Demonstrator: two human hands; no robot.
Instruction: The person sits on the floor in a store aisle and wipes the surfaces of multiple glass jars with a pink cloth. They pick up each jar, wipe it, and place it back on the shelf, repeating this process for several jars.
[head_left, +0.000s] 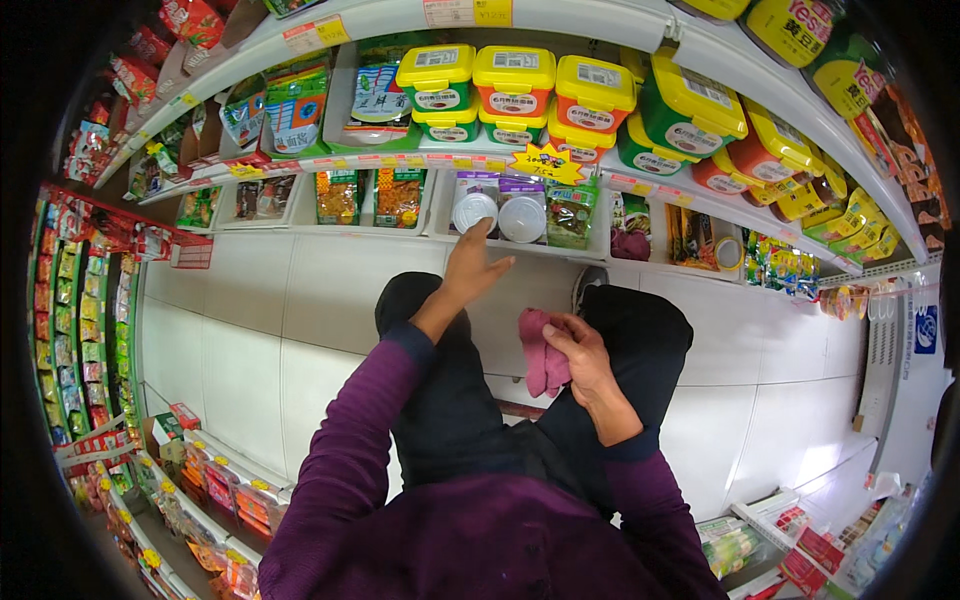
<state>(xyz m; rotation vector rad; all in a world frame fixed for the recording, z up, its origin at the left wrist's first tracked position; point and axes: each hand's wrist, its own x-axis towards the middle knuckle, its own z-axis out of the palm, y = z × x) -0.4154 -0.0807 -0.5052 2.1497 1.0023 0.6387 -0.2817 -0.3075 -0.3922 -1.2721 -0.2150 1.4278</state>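
Note:
My left hand (471, 268) reaches forward to the bottom shelf with its thumb spread. Its fingertips overlap the edge of a white round lid (472, 210); I cannot tell whether they press on it. A second white round lid (523, 219) is just to the right, and purple-and-white packs (523, 185) show behind both. Beside them a green food pouch (571, 215) stands in the same white bin (517, 249). Over my right thigh, my right hand (589, 360) grips a folded pink cloth (544, 356).
Yellow-lidded sauce tubs (514, 71) are stacked on the shelf above. Another pink cloth (630, 246) lies in the neighbouring bin. A red wire basket (191, 252) juts out at left. Low shelves of packets (225, 491) stand behind me on the left. White floor tiles (240, 300) run beneath.

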